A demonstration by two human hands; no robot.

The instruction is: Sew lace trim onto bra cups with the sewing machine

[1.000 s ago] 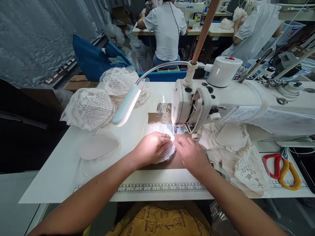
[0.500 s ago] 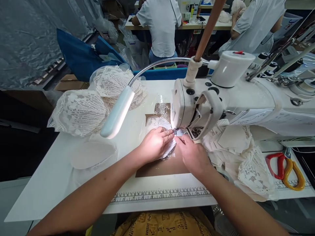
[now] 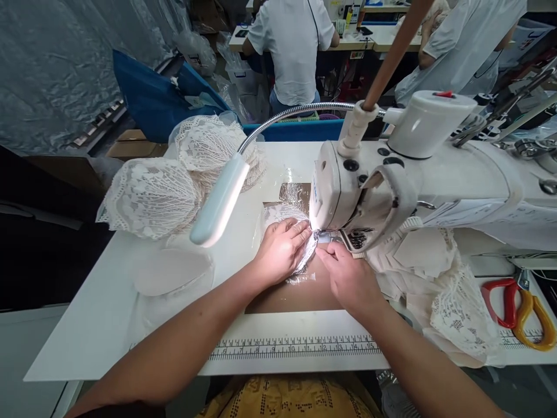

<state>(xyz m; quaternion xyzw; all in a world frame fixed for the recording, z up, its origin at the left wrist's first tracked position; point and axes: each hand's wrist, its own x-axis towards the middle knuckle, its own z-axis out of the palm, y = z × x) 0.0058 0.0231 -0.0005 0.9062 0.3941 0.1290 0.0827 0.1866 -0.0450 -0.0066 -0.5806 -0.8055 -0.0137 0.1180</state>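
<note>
A white sewing machine (image 3: 426, 174) stands on the white table (image 3: 108, 313). Under its head lies a small white lace piece (image 3: 307, 252), brightly lit. My left hand (image 3: 282, 249) presses down on the lace from the left, fingers curled over it. My right hand (image 3: 348, 276) pinches the lace edge from the right, just in front of the needle area. Both hands rest on a brown patch of the table top. The needle itself is hidden behind the machine head.
A gooseneck lamp (image 3: 220, 200) hangs over the table's left middle. Lace cups (image 3: 152, 194) are piled at the left, cream fabric and lace pieces (image 3: 439, 278) at the right. Red and yellow scissors (image 3: 517, 307) lie far right. A printed ruler (image 3: 296, 347) runs along the front edge. Two people sit at tables behind.
Both hands have slid the lace piece forward, closer under the machine head. The camera has shifted slightly, so the machine sits nearer.
</note>
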